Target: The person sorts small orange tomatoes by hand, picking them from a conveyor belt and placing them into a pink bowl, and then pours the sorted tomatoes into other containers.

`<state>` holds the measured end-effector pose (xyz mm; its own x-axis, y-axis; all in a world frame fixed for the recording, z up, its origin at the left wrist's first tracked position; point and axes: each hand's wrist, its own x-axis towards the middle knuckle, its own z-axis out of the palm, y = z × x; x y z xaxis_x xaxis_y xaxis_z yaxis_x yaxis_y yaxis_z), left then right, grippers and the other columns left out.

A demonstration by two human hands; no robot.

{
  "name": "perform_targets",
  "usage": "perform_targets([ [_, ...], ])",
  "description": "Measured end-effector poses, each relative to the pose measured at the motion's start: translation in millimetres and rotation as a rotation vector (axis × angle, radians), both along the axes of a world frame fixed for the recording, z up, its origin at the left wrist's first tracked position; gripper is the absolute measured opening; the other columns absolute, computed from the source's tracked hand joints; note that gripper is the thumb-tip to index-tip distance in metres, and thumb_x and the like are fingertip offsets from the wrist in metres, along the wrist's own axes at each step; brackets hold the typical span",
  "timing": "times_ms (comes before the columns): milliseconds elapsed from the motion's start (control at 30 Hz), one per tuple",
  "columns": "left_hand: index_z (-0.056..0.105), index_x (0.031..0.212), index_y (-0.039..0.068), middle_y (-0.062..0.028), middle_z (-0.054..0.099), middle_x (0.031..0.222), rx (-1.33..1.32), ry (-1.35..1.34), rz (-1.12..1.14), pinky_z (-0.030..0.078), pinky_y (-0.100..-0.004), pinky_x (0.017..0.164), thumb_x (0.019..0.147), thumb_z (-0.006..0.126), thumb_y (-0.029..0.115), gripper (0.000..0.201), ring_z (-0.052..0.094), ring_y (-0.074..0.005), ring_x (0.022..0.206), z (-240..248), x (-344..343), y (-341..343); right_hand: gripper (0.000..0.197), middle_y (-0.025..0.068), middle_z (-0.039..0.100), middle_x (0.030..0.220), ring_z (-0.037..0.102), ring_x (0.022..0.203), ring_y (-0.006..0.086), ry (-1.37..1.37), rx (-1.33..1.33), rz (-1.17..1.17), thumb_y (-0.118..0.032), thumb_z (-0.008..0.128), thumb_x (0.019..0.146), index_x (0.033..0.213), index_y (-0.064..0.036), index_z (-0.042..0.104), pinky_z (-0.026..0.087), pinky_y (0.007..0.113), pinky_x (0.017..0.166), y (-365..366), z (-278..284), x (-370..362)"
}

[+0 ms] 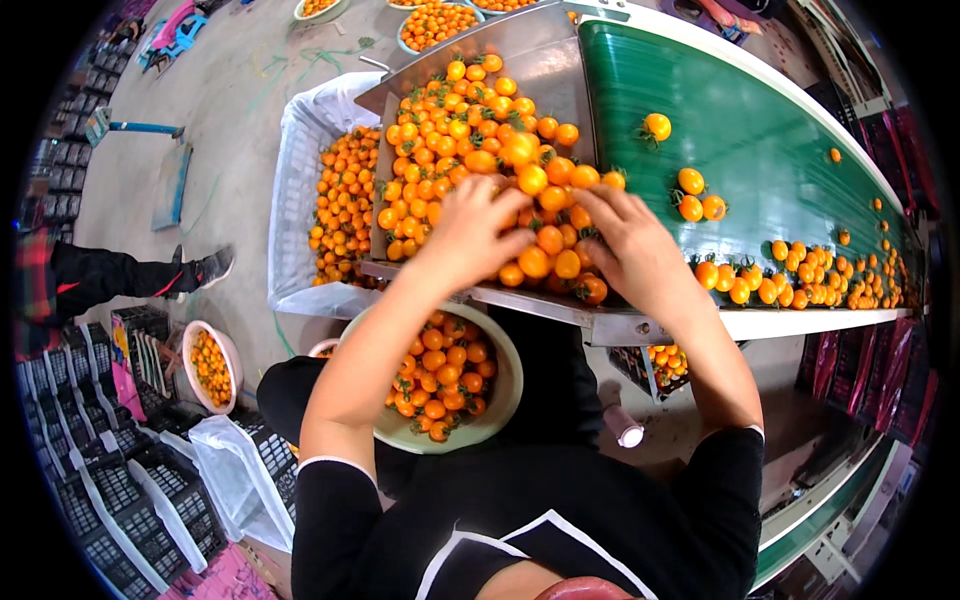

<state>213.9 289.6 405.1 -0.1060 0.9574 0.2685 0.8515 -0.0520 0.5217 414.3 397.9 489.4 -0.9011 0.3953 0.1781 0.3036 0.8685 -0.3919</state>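
Orange cherry tomatoes, some with green stems, are heaped on a metal chute before me. My left hand rests on the heap's near side, fingers apart and a little curled among the tomatoes. Facing it from the right, my right hand has its fingers spread over tomatoes by the chute's near corner. Neither hand has a visible grip on a single tomato. In my lap, under my left forearm, a pale green basin holds more tomatoes. At the chute's left end stands a white lined crate with tomatoes in it.
A green conveyor belt runs off to the right, tomatoes gathered along its near edge. Below it is a dark crate. Black crates stack at lower left, near a pink basin. Another person's leg shows at left.
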Motion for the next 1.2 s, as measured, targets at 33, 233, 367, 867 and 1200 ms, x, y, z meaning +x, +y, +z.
perform_targets([
  [33,0.063,0.116,0.014,-0.0171,0.056,0.122,-0.056,0.031,0.030,0.040,-0.0488,0.098,0.083,0.068,0.035,0.039,0.050,-0.0366,0.116,-9.4,-21.6,4.2,0.044,0.0170,0.057,0.118,0.056,0.108,0.0356,0.011,-0.024,-0.015,-0.004,0.065,0.081,0.123,0.0009,0.054,0.046,0.041,0.093,-1.0,8.0,0.6],
  [233,0.063,0.115,0.006,-0.0160,0.058,0.123,0.037,0.095,0.295,0.040,-0.0494,0.097,0.089,0.062,0.029,0.035,0.049,-0.0352,0.119,-26.4,-65.3,-5.7,0.033,0.0164,0.061,0.115,0.058,0.106,0.0346,0.036,-0.104,-0.169,0.001,0.066,0.078,0.111,-0.0005,0.061,0.047,0.041,0.091,-21.7,22.9,60.7],
  [367,0.066,0.105,0.008,-0.0144,0.061,0.115,0.152,-0.179,-0.050,0.040,-0.0440,0.099,0.079,0.069,0.016,0.027,0.054,-0.0356,0.112,12.2,-5.9,-8.3,0.029,0.0155,0.062,0.112,0.057,0.106,0.0364,0.160,0.000,-0.359,0.004,0.063,0.075,0.104,-0.0008,0.064,0.046,0.043,0.091,-38.4,-9.8,88.5],
  [867,0.061,0.113,0.007,-0.0074,0.060,0.119,0.021,0.079,0.076,0.033,-0.0473,0.102,0.078,0.068,0.016,0.037,0.047,-0.0306,0.120,-0.7,-20.7,25.3,0.024,0.0128,0.063,0.107,0.058,0.105,0.0352,0.228,0.176,-0.279,0.002,0.063,0.071,0.094,-0.0027,0.064,0.045,0.048,0.095,-34.6,-8.0,81.0],
  [1200,0.063,0.117,0.016,-0.0145,0.055,0.113,-0.325,0.261,0.149,0.035,-0.0461,0.099,0.076,0.073,0.024,0.043,0.044,-0.0334,0.116,21.8,-9.6,57.6,0.027,0.0117,0.063,0.108,0.059,0.104,0.0346,0.257,0.199,-0.281,0.002,0.062,0.071,0.097,-0.0042,0.064,0.044,0.048,0.096,-36.3,-7.0,82.5],
])
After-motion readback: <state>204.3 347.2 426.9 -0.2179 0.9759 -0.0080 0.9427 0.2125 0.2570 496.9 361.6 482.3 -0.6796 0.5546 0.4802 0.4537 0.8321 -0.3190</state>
